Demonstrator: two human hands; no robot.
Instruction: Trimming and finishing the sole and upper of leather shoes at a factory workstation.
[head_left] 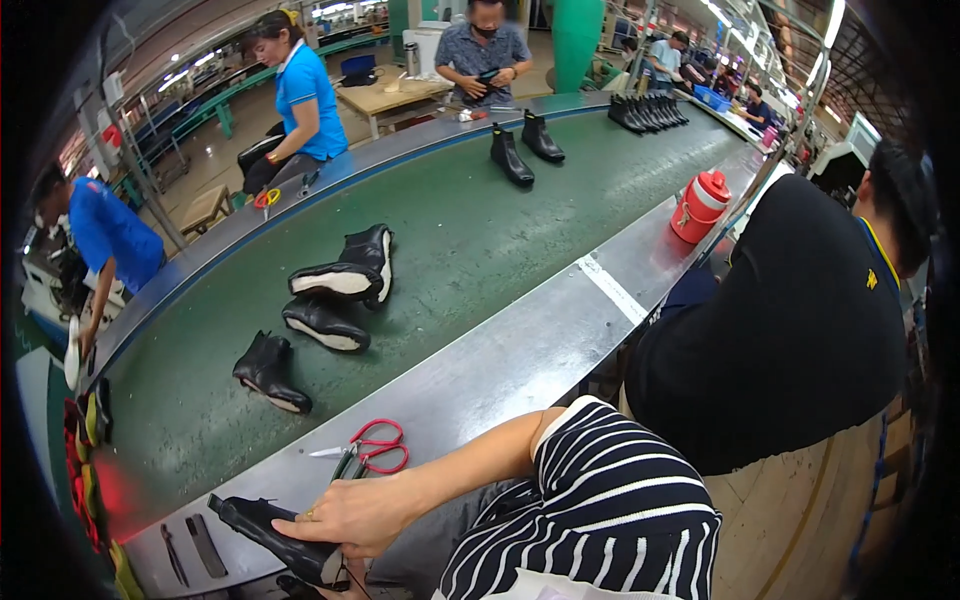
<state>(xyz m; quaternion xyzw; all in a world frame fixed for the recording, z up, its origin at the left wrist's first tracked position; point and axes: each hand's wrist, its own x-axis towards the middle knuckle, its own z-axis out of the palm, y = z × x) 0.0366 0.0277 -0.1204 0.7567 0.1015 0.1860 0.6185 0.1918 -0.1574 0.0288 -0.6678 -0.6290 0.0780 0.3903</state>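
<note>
A black ankle boot (pixel 270 525) with a pale sole edge lies tilted at the metal bench's near edge. My right hand (pixel 365 513), with a ring on one finger, is closed over its sole end. Below it, a small part of my left hand (pixel 350 582) shows by the boot's underside; its fingers are mostly hidden. Something thin and dark runs beside it. Just beyond my right hand lie scissors with red handles (pixel 385 447). Dark green tool handles (pixel 347 465) stick out between the scissors and my hand.
Several black boots (pixel 340 280) lie on the green conveyor (pixel 450 260), others stand farther along. A knife-like tool (pixel 172 553) and a flat dark strip (pixel 206 546) rest left of the boot. A red jug (pixel 700 207) stands near a black-shirted co-worker (pixel 780 320) at my right.
</note>
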